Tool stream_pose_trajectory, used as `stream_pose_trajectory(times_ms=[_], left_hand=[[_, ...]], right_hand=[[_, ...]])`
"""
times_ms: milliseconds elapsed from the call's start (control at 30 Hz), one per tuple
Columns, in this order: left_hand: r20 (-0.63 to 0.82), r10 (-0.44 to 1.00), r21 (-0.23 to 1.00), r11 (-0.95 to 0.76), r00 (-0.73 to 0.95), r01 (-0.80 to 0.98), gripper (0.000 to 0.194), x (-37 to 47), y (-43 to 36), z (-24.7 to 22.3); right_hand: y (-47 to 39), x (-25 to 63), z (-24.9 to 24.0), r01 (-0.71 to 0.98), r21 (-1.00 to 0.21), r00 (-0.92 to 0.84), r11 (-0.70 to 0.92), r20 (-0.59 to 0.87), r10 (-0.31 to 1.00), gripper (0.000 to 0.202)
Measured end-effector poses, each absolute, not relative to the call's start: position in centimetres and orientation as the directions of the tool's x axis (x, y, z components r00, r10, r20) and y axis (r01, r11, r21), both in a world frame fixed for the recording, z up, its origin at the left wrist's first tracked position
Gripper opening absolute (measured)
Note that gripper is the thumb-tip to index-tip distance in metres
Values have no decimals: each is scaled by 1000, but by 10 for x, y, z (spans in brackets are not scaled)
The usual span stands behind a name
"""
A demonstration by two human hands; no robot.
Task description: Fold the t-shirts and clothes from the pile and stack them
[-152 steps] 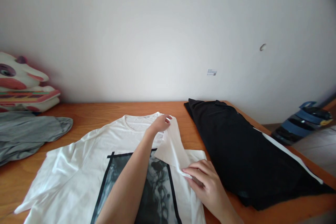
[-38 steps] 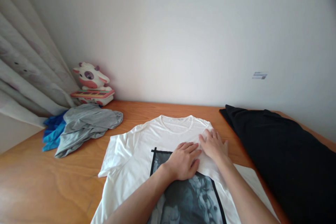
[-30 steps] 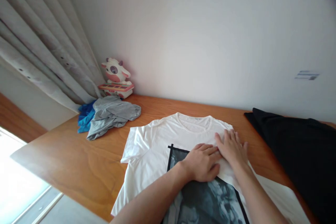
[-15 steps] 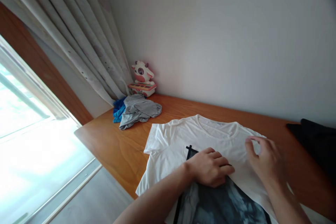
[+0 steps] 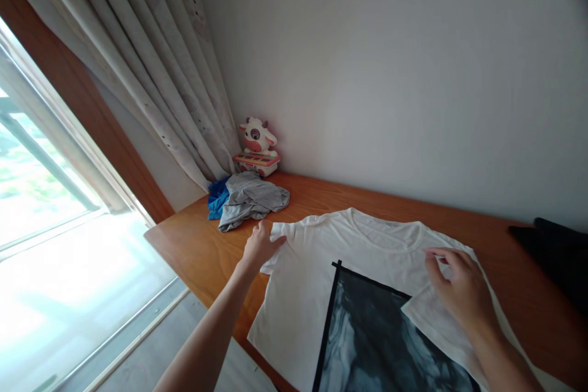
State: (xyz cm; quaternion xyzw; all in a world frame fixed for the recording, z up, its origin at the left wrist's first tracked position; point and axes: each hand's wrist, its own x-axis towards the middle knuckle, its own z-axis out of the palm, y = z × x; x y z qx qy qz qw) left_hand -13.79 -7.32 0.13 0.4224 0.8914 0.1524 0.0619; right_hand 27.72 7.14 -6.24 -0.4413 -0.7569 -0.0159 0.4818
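Note:
A white T-shirt (image 5: 298,306) with a dark, black-bordered print (image 5: 367,331) lies spread on the wooden surface, its neckline towards the wall. My left hand (image 5: 258,248) is at the sleeve on the left, thumb and index finger apart, the thumb over the sleeve's edge. Over the right part of the shirt is my right hand (image 5: 459,285), thumb and index fingertips together in a pinch; whether cloth is between them cannot be made out. Beneath that hand, the sleeve on the right lies folded inward, its corner over the print.
Crumpled grey cloth (image 5: 252,196) and blue cloth (image 5: 217,199) lie at the back left of the wooden surface (image 5: 197,257). Behind them stands a cow-shaped toy keyboard (image 5: 258,150). Black cloth (image 5: 555,251) lies at the right. A curtain (image 5: 151,67) and window are on the left.
My left hand has moved from the print to the left sleeve, uncovering the print and the folded sleeve's corner. My right hand stays over the right part. The view has shifted slightly.

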Motion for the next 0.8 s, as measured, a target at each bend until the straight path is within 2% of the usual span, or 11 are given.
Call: stream_pose_trajectory(times_ms=[100,200,300,400,467,533,600,667,733,800], left_hand=[[-64,802,397,566,-594,722,35,-144,-66,4],[-40,835,436,508,-549,742,17,-143,-62,8],[32,834,475,473,-551,742,20,-138,-64,14],[105,831,544,412,-546,731,21,-123,-73,23],[194,848,620,284,-493,731,22,-104,-84,30],[301,883,649,87,-360,756,30,-79,-97,34],[354,924,574,-91,-147,814,48,-53,-112,31],[369,929,424,-143,-26,894,63,-34,-126,20],[412,907,302,-40,-92,953,66,-26,-137,4],[456,862,287,94,-222,953,56,-26,-145,-12]], right_hand=[[71,277,-58,676,-375,-167,634,760,628,19],[61,262,-44,643,-320,-230,696,786,574,16],[33,229,-25,576,-319,-311,753,766,562,14],[-3,190,-16,500,-343,-478,795,656,584,13],[-21,172,-18,461,-379,-571,802,565,595,15],[-29,164,-27,438,-432,-608,788,503,614,19],[-30,163,-37,427,-486,-591,763,488,642,27],[-27,165,-45,412,-526,-553,744,504,663,42],[-24,167,-47,397,-540,-543,742,514,664,55],[-24,168,-45,395,-533,-573,749,495,654,59]])
